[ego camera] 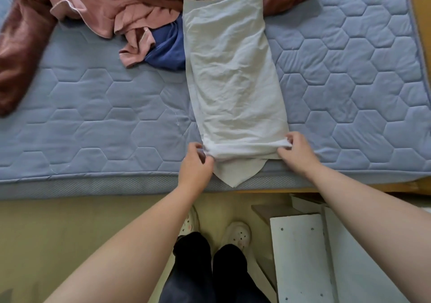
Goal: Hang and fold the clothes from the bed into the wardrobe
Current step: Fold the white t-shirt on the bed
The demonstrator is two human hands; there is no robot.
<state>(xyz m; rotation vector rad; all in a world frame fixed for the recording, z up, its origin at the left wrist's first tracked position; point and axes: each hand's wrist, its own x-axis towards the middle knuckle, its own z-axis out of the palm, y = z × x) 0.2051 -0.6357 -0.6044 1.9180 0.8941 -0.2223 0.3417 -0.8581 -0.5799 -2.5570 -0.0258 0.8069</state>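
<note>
White garment (231,76) lies folded lengthwise on bed (105,121); left hand (196,165) and right hand (296,150) fingers pinch its near corners.

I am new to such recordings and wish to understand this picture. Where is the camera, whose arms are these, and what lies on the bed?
There is no machine here: a person works with two bare hands. The one picture comes from a camera worn on the person's head. It looks forward and down, so you see the person's own arms, legs and shoes from above. On the blue quilted mattress lies a white cloth, folded into a long narrow strip. The left hand and the right hand each pinch a corner of its near end, close to the mattress edge. Farther back lie a pink garment, a dark blue garment partly under it, and a reddish-brown cloth. No hand touches these.
</note>
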